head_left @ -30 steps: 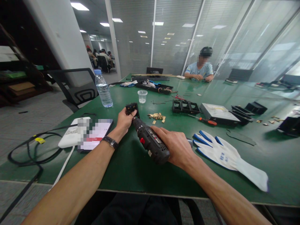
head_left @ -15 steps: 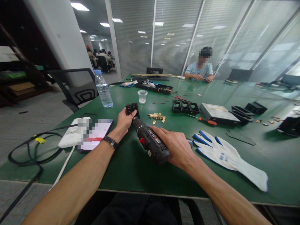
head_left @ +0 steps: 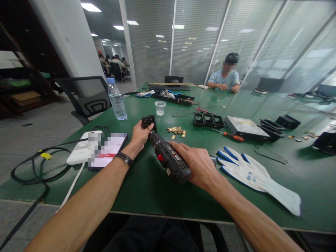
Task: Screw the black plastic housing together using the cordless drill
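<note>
My left hand (head_left: 140, 136) is closed around a small black plastic part (head_left: 149, 121) with brass-coloured bits on its face, the thumb lying over its lower edge. In my right hand (head_left: 199, 162) is a black cordless drill (head_left: 171, 159) with a red switch, its nose pointing up and left. The drill's bit reaches the black part close to my left thumb; exact contact is too small to make out. Just right of the part lies a pile of small brass plates and screws (head_left: 177, 131). A clear plastic cup (head_left: 160, 108) stands behind it.
On the left are a water bottle (head_left: 117, 99), a phone (head_left: 109, 150), a white box (head_left: 84, 148) and black cables. To the right lie a glove (head_left: 249, 171), a screwdriver (head_left: 233, 136), a black three-bay frame (head_left: 208, 120) and a metal-topped box (head_left: 246, 127). Another person (head_left: 224, 78) sits across the table.
The whole view has shifted very slightly. Both hands, the drill and the black part keep the same positions relative to each other.
</note>
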